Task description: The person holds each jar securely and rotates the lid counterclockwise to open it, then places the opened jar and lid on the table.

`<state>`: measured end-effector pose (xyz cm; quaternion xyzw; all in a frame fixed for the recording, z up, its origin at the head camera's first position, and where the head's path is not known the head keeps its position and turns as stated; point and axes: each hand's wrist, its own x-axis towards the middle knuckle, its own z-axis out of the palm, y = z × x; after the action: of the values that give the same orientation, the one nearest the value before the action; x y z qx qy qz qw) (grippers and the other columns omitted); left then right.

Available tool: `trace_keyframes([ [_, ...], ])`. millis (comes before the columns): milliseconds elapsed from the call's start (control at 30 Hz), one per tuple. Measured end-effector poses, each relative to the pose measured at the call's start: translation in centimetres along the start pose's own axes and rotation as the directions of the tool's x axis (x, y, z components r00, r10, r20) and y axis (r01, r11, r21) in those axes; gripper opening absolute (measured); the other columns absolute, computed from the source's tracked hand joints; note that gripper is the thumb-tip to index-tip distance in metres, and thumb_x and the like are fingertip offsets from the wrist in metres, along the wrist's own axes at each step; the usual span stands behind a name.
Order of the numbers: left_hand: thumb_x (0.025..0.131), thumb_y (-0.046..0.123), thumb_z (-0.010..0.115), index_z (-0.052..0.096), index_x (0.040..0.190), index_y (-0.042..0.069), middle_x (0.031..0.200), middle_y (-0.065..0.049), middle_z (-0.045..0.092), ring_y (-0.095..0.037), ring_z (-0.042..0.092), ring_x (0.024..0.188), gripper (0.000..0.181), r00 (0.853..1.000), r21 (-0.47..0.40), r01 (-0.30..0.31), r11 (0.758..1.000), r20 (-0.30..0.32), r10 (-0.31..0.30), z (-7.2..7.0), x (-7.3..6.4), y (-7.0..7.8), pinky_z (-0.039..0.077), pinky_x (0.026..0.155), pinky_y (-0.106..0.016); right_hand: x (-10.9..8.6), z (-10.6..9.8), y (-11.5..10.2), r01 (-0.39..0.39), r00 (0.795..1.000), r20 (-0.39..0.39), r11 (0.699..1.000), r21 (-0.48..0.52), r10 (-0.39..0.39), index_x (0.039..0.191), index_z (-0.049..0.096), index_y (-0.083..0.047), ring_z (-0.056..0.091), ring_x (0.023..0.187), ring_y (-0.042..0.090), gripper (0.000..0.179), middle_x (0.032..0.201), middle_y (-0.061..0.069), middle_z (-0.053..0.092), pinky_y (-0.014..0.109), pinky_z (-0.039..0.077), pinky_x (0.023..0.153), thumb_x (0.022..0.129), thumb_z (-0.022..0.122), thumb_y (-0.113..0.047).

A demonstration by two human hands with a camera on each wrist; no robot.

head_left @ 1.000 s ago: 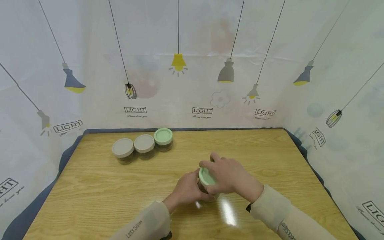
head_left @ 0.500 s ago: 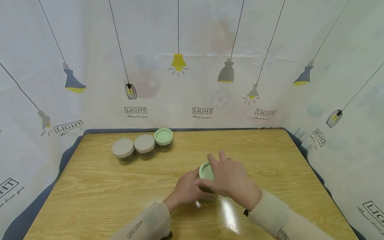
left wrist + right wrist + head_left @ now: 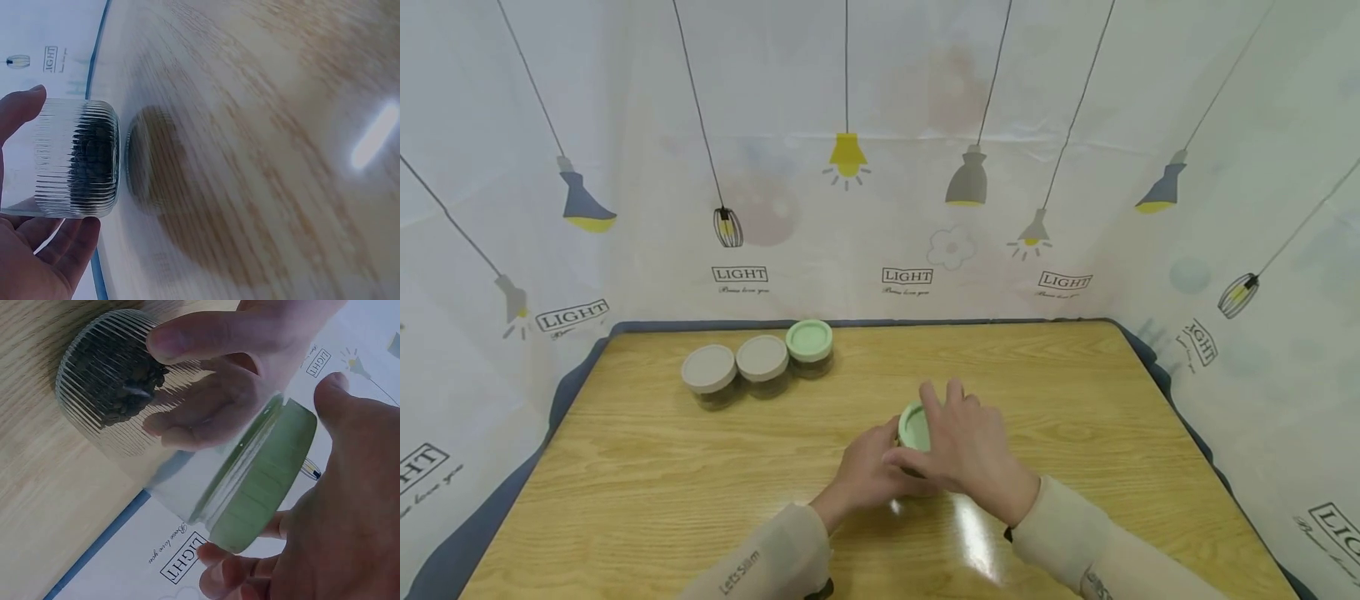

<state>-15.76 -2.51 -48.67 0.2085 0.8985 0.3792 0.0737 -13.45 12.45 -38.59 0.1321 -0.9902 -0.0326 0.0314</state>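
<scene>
My left hand (image 3: 868, 468) grips a ribbed glass jar (image 3: 94, 162) low on its body, thumb on one side and fingers on the other. Small dark pieces (image 3: 112, 375) fill the bottom part of the jar. A pale green lid (image 3: 913, 428) sits on the mouth, with the rim's threads showing just below it in the right wrist view. Over the lid is my right hand (image 3: 973, 450), thumb and fingers curved around its edge on opposite sides. From the head view, the jar's body is mostly hidden behind both hands.
Three more lidded jars stand in a row at the back left of the wooden table (image 3: 647, 500): one grey-lidded jar (image 3: 709, 370), another grey-lidded jar (image 3: 763, 358) and a green-lidded jar (image 3: 809, 340). A printed curtain (image 3: 880, 225) surrounds the table's back and sides.
My right hand has turned around the lid, its thumb moving left across the front and its fingertips swinging right. The left hand and the jars at the back stay put.
</scene>
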Motion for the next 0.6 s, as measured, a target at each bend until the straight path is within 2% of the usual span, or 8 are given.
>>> trace_keyframes([
  [167, 0.068, 0.058, 0.08, 0.051, 0.138, 0.022, 0.118, 0.005, 0.069, -0.012, 0.065, 0.103, 0.085, 1.0, -0.008, -0.006, 1.0, -0.001, 0.006, 0.2, 0.2, 0.0, 0.053, 0.083, -0.031, 0.1, 0.3, 0.0, 0.04, 0.999, -0.017, 0.999, 0.015, -0.039, 0.12, 0.053, -0.009, 0.051, 0.053, 0.023, 0.085, 0.091, 0.013, 0.052, 0.031, 0.04, 0.041, 0.076, 0.051, -0.082],
  [300, 0.067, 0.059, 0.08, 0.049, 0.139, 0.023, 0.119, 0.005, 0.068, -0.011, 0.064, 0.103, 0.087, 1.0, -0.004, -0.001, 1.0, 0.006, 0.001, 0.3, 0.3, -0.1, 0.053, 0.083, -0.03, 0.2, 0.4, 0.0, 0.054, 0.999, -0.006, 0.997, 0.049, -0.053, 0.119, 0.053, -0.007, 0.049, 0.05, 0.02, 0.081, 0.092, 0.014, 0.051, 0.03, 0.04, 0.04, 0.078, 0.056, -0.077],
  [467, 0.065, 0.063, 0.08, 0.049, 0.139, 0.022, 0.118, 0.006, 0.067, -0.011, 0.064, 0.103, 0.091, 1.0, -0.019, 0.027, 0.999, 0.015, -0.027, 0.1, 0.3, 0.0, 0.053, 0.083, -0.031, 0.7, 0.7, 0.2, 0.082, 0.996, 0.028, 0.995, 0.064, -0.084, 0.124, 0.049, -0.007, 0.052, 0.058, 0.019, 0.077, 0.098, 0.012, 0.052, 0.031, 0.044, 0.044, 0.08, 0.058, -0.07],
  [600, 0.064, 0.064, 0.08, 0.049, 0.138, 0.021, 0.116, 0.007, 0.067, -0.011, 0.064, 0.102, 0.091, 0.999, -0.039, 0.05, 0.998, 0.016, -0.049, 0.0, 0.2, -0.1, 0.053, 0.084, -0.032, 1.2, 1.0, 0.8, 0.151, 0.987, 0.048, 0.987, 0.062, -0.154, 0.125, 0.048, -0.004, 0.054, 0.068, 0.019, 0.076, 0.104, 0.01, 0.053, 0.033, 0.049, 0.054, 0.08, 0.059, -0.064],
])
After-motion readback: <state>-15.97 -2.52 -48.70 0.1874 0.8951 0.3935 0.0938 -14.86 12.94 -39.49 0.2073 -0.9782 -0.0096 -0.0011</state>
